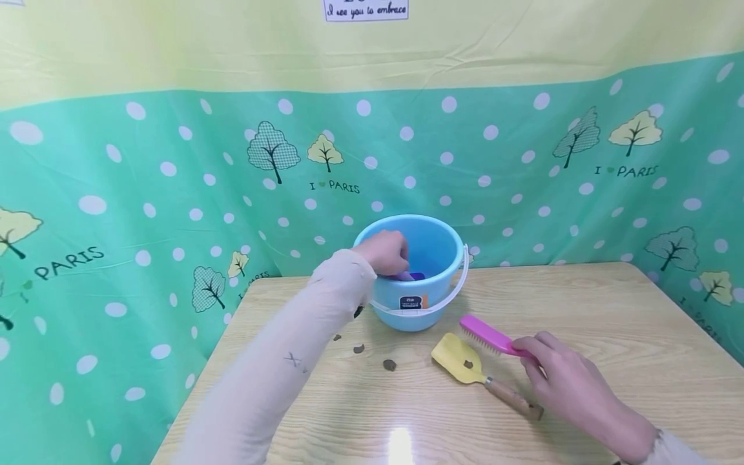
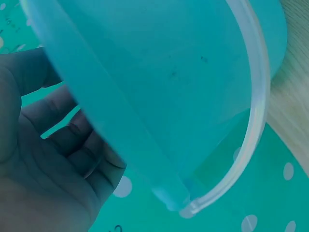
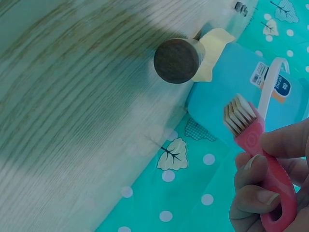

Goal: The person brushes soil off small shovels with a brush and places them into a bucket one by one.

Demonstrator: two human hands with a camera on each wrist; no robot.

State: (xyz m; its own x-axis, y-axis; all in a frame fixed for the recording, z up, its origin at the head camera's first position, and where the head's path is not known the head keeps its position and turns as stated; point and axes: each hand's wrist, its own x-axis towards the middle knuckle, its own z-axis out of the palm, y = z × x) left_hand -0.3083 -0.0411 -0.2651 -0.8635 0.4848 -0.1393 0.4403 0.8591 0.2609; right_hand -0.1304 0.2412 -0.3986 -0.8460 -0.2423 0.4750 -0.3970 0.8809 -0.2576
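A light blue bucket (image 1: 415, 323) stands at the back of the table, its white handle (image 1: 459, 284) hanging down at the front. My left hand (image 1: 385, 252) reaches over its near-left rim, fingertips hidden inside. In the left wrist view the bent fingers (image 2: 72, 135) pass behind the rim. A purple-and-blue thing (image 1: 414, 276) shows beneath that hand; I cannot tell whether it is held. My right hand (image 1: 566, 378) grips a pink brush (image 1: 491, 334), bristles downward, above a small yellow shovel (image 1: 456, 355). The shovel has a wooden handle (image 1: 513, 397) and bears a dark fragment (image 1: 467, 364).
Several dark fragments (image 1: 389, 365) lie scattered on the wooden table (image 1: 581, 310), left of the shovel and in front of the bucket. Behind the table hangs a green and yellow cloth (image 1: 511, 194) with trees and dots, close to the bucket's back.
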